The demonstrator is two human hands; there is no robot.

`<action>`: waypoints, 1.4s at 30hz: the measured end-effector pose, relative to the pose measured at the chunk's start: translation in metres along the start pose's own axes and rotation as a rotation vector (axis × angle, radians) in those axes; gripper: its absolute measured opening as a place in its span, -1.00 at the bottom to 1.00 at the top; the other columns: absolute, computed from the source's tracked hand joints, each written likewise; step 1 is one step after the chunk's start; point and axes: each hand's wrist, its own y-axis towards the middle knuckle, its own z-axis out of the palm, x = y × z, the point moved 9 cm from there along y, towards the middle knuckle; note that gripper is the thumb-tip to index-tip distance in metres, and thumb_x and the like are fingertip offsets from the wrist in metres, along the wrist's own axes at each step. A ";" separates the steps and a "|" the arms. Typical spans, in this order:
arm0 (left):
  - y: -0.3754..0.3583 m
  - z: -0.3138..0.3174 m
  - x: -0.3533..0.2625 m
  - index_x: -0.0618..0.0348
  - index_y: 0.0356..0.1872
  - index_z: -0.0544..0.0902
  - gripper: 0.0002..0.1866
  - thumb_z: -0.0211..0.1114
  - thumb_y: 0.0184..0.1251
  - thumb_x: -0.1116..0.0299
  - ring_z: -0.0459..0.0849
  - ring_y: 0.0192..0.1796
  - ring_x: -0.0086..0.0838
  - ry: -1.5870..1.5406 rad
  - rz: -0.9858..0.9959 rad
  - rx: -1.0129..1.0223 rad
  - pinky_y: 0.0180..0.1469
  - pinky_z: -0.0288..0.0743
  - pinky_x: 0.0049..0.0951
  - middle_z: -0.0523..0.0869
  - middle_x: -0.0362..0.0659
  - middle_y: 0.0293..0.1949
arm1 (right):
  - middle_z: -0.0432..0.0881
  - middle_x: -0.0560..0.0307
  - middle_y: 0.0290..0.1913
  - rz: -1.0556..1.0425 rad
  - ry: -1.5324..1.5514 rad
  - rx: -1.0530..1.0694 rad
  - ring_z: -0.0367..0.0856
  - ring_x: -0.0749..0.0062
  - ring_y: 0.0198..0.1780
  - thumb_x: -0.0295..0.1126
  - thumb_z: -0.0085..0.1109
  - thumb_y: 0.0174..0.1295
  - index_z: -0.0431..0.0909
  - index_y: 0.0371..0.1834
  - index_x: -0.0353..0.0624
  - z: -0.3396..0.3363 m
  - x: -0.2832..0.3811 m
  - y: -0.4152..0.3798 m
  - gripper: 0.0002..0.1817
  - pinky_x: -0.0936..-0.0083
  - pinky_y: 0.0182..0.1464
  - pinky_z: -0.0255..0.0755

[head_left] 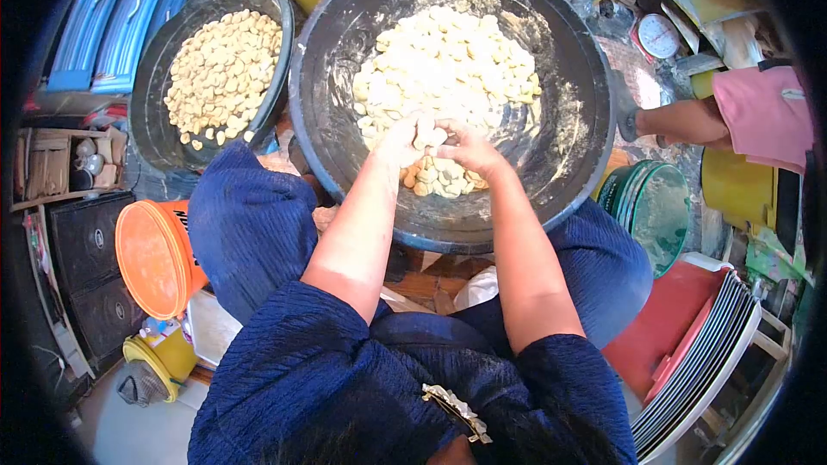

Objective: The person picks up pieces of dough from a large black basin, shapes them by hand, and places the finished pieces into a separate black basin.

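The left hand (398, 142) and right hand (474, 152) pinch pale pieces (425, 131) with their fingers over the basin (593, 103). A large heap (448, 52) and a small group (444, 179) lie inside; how much is finished, one cannot tell.

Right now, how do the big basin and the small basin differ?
The big basin is straight ahead; the small basin is off to the left. The left hand and right hand are over the big basin, neither over the small basin. Both are dark and hold pale pieces.
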 end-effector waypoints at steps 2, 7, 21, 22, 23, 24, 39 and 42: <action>-0.016 0.027 -0.008 0.21 0.02 0.45 -0.70 -0.09 0.36 0.33 0.62 -0.40 -0.37 0.131 -0.033 -0.240 -0.40 0.57 -0.40 0.62 -0.07 -0.31 | 0.57 0.09 -0.12 0.062 -0.001 -0.032 0.49 0.46 -0.11 -0.41 0.20 0.03 0.41 0.08 -0.28 -0.011 -0.028 0.008 -0.51 0.53 -0.03 0.35; -0.022 0.009 -0.014 0.21 -0.01 0.42 -0.75 -0.03 0.35 0.37 0.65 -0.32 -0.30 0.284 -0.092 -0.449 -0.37 0.59 -0.33 0.61 -0.04 -0.26 | 0.52 0.04 -0.01 0.002 -0.102 -0.526 0.48 0.37 -0.02 -0.44 0.18 0.03 0.41 0.11 -0.24 -0.051 -0.037 0.000 -0.51 0.46 0.04 0.36; 0.005 -0.062 -0.029 0.22 -0.11 0.46 -0.78 0.06 0.29 0.34 0.64 -0.27 -0.36 0.270 0.030 -0.339 -0.30 0.62 -0.28 0.60 -0.10 -0.34 | 0.49 0.05 0.03 -0.178 -0.278 -0.275 0.47 0.36 0.03 -0.39 0.26 -0.02 0.47 0.06 -0.17 -0.024 -0.040 0.059 -0.51 0.46 0.13 0.31; -0.001 -0.055 -0.035 0.22 -0.11 0.46 -0.78 0.06 0.29 0.34 0.64 -0.27 -0.36 0.265 0.029 -0.348 -0.30 0.62 -0.28 0.60 -0.10 -0.34 | 0.48 0.04 0.06 -0.200 -0.243 -0.196 0.47 0.35 0.04 -0.35 0.26 -0.02 0.50 0.04 -0.16 -0.008 -0.039 0.065 -0.52 0.47 0.14 0.30; -0.012 -0.059 -0.035 0.21 -0.15 0.49 -0.79 0.08 0.27 0.32 0.63 -0.27 -0.38 0.330 -0.080 -0.470 -0.30 0.60 -0.33 0.60 -0.11 -0.32 | 0.51 0.02 0.02 -0.105 0.005 -0.130 0.47 0.34 0.03 -0.32 0.28 -0.02 0.52 0.00 -0.16 -0.004 -0.054 0.075 -0.55 0.47 0.12 0.31; -0.023 -0.065 -0.034 0.19 -0.19 0.51 -0.79 0.10 0.26 0.30 0.62 -0.27 -0.41 0.393 -0.191 -0.591 -0.31 0.58 -0.37 0.60 -0.12 -0.30 | 0.51 0.02 0.02 -0.098 0.008 -0.123 0.47 0.34 0.03 -0.32 0.28 -0.02 0.52 0.00 -0.16 -0.007 -0.050 0.074 -0.55 0.47 0.12 0.31; -0.065 -0.180 -0.062 0.12 0.08 0.35 -0.50 0.08 0.21 0.03 0.59 -0.20 -0.20 0.447 -0.203 -1.007 -0.15 0.51 -0.22 0.50 0.01 -0.07 | 0.33 -0.05 0.13 -0.346 -1.205 -0.221 0.28 0.12 0.20 -0.22 0.21 -0.03 0.35 0.03 -0.13 0.056 -0.088 0.156 -0.48 -0.09 0.22 0.04; -0.048 -0.161 -0.021 0.06 0.08 0.37 -0.45 0.02 0.26 -0.13 0.58 -0.12 -0.20 0.345 -0.264 -0.828 -0.09 0.49 -0.11 0.48 -0.05 0.04 | 0.39 0.01 0.04 -0.099 -0.605 -0.124 0.37 0.22 0.10 -0.33 0.22 -0.01 0.36 0.00 -0.15 0.049 -0.098 0.127 -0.54 0.16 0.17 0.21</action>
